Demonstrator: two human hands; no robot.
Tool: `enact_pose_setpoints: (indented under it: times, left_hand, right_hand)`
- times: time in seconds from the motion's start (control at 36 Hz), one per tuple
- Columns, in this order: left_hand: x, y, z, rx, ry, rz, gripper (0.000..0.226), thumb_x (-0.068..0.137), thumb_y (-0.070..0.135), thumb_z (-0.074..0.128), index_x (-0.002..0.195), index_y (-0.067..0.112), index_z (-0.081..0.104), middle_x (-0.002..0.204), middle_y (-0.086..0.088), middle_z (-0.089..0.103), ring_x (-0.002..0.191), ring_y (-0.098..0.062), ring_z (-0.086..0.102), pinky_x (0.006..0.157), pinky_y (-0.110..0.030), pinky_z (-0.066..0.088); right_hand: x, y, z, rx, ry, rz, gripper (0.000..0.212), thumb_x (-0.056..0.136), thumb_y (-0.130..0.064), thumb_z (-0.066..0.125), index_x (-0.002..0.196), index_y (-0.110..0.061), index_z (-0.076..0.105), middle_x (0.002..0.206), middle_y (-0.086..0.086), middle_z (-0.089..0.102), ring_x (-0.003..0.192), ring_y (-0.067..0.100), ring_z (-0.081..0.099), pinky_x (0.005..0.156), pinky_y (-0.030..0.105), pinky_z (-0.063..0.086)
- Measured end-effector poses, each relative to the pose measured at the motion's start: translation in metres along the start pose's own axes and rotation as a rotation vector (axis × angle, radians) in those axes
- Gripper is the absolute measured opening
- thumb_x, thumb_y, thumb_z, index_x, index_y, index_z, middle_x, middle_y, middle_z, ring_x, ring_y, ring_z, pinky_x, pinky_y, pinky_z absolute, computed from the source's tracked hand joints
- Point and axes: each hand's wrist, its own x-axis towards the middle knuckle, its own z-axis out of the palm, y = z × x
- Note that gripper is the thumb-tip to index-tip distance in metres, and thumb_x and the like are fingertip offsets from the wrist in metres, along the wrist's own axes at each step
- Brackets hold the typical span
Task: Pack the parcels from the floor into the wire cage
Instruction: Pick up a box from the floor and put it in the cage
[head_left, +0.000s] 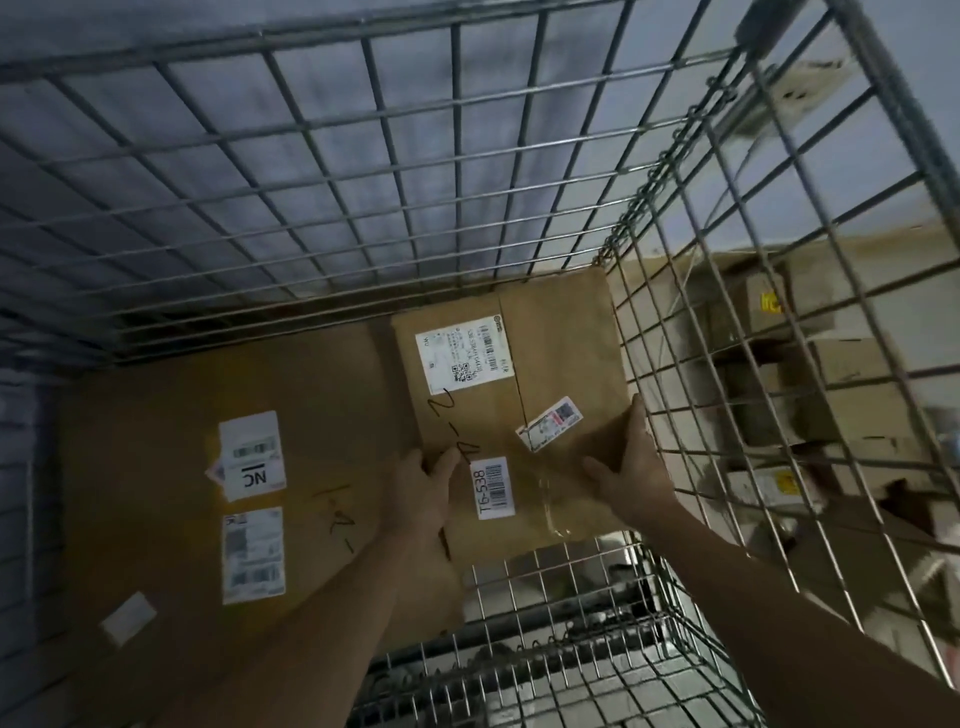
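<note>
I look down into the wire cage (363, 171). A brown cardboard parcel (550, 343) with white labels and "2-4" written on it sits in the cage's far right corner. My left hand (423, 486) grips its near left edge, thumb on top. My right hand (631, 467) holds its near right corner, close to the cage's right wall. A larger flat brown parcel (156, 467) with several white labels lies on the cage floor to the left, and the smaller parcel partly overlaps it.
Bare wire mesh floor (561, 623) shows near me at the lower right of the cage. Outside the right wall (779, 364), several more cardboard boxes (852, 410) are stacked on the floor. A grey wall stands behind the cage.
</note>
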Motion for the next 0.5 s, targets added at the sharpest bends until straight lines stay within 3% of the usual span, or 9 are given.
enact_pose_setpoints:
  times: [0.14,0.31,0.39,0.44,0.5]
  left_hand:
    - [0.003,0.011,0.001,-0.002,0.048,0.031,0.030,0.091,0.042,0.075,0.093,0.014,0.065,0.086,0.005,0.068,0.080,-0.012,0.065,0.061,-0.028,0.045]
    - [0.021,0.029,-0.003,-0.062,0.058,-0.103,0.045,0.078,0.042,0.087,0.079,0.015,0.051,0.082,0.002,0.059,0.075,-0.013,0.057,0.056,-0.025,0.037]
    - [0.013,0.041,-0.010,0.017,-0.011,-0.102,0.039,0.087,0.040,0.081,0.075,0.020,0.049,0.081,0.005,0.054,0.069,-0.005,0.049,0.053,-0.022,0.034]
    - [0.001,0.048,-0.016,0.075,-0.059,-0.056,0.033,0.093,0.031,0.075,0.077,0.022,0.047,0.085,0.006,0.053,0.072,-0.005,0.050,0.053,-0.019,0.033]
    - [-0.018,0.061,-0.028,0.197,-0.147,0.011,0.023,0.094,0.028,0.074,0.091,0.017,0.054,0.098,0.003,0.058,0.087,-0.011,0.057,0.056,-0.016,0.035]
  right_hand:
    - [0.024,0.003,0.000,-0.062,-0.046,-0.006,0.111,0.091,-0.024,0.073,0.160,-0.030,-0.014,0.161,0.010,0.031,0.144,0.033,0.038,0.114,0.052,0.038]
    - [0.033,-0.001,0.010,-0.215,0.059,-0.029,0.094,0.097,-0.026,0.064,0.161,-0.033,-0.004,0.146,0.017,0.036,0.125,0.036,0.051,0.102,0.048,0.046]
    - [0.026,-0.006,0.009,-0.326,0.067,-0.004,0.087,0.099,-0.035,0.061,0.161,-0.034,0.000,0.151,0.014,0.030,0.130,0.035,0.046,0.103,0.050,0.047]
    - [0.018,-0.017,0.003,-0.389,0.063,-0.010,0.083,0.097,-0.029,0.063,0.161,-0.033,0.011,0.155,0.013,0.025,0.135,0.036,0.041,0.105,0.049,0.045]
    - [0.005,-0.034,-0.007,-0.403,0.048,-0.133,0.074,0.092,-0.020,0.064,0.155,-0.032,0.028,0.155,0.011,0.029,0.135,0.036,0.041,0.106,0.049,0.045]
